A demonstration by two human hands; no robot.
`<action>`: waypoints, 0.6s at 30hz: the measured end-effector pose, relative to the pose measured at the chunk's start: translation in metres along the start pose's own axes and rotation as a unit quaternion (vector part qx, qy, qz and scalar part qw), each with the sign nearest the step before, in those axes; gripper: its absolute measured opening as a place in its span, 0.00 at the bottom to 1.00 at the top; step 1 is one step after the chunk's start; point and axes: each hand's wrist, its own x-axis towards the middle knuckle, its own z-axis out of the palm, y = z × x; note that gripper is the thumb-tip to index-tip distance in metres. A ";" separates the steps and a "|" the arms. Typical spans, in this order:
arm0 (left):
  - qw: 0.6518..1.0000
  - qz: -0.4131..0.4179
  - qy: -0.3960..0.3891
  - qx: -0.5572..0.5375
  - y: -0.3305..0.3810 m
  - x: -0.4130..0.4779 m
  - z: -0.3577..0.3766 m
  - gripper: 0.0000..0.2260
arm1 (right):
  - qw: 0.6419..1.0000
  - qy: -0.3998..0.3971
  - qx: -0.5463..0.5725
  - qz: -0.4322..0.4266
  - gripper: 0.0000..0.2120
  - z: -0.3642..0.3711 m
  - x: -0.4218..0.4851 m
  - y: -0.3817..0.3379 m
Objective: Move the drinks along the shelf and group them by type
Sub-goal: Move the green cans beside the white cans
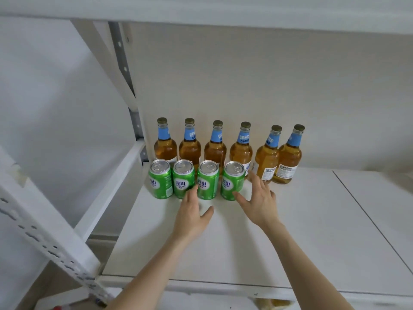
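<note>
Reaching with left hand (192, 211) and right hand (260, 203), fingers straight and spread, gripping nothing, toward four sealed green cans (207, 182) standing in a front row on the white shelf (312, 220); behind, six capped bottles (215, 151) holding amber liquid.

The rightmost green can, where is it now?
Head view: the rightmost green can ends the front row on the shelf, before the fourth bottle from the left, beside the right hand.
</note>
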 end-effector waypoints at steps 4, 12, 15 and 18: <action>0.994 -0.029 0.027 -0.101 0.001 0.014 0.018 0.35 | 0.980 -0.045 0.196 -0.005 0.34 0.006 0.023 0.002; 0.966 -0.102 0.037 -0.233 0.008 0.043 0.030 0.30 | 0.913 -0.117 0.389 0.049 0.30 0.015 0.052 0.011; 0.962 -0.102 0.036 -0.251 0.007 0.051 0.033 0.28 | 0.901 -0.123 0.413 0.047 0.28 0.015 0.052 0.016; 0.960 -0.104 0.036 -0.259 0.007 0.057 0.035 0.28 | 0.888 -0.130 0.438 0.048 0.28 0.013 0.052 0.021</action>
